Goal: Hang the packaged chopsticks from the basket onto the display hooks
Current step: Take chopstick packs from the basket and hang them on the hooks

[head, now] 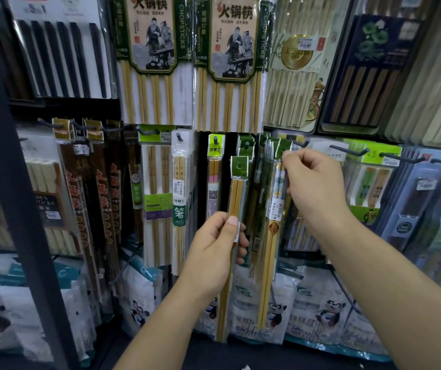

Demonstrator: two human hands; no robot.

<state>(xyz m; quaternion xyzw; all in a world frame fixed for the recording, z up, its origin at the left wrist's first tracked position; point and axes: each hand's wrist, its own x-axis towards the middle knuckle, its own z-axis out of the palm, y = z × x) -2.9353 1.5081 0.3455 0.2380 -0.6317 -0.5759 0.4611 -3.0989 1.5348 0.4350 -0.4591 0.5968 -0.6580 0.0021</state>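
Note:
My left hand (pixel 218 243) grips a slim pack of bamboo chopsticks (pixel 236 193) with a green header card, held upright in front of the display. My right hand (pixel 314 186) pinches the top of another green-headed chopstick pack (pixel 274 236), its header up at a black display hook (pixel 300 143). Whether that header's hole sits on the hook is hidden by my fingers. Several similar green-topped packs (pixel 260 166) hang just left of it. The basket is not in view.
The wall is crowded with hanging chopstick packs: large green-bordered ones (pixel 151 60) above, dark red-lettered ones (pixel 91 188) at left. Bare black hooks (pixel 350 150) jut out at right. A dark metal post (pixel 8 169) stands at left. Panda-printed bags (pixel 320 308) fill the bottom row.

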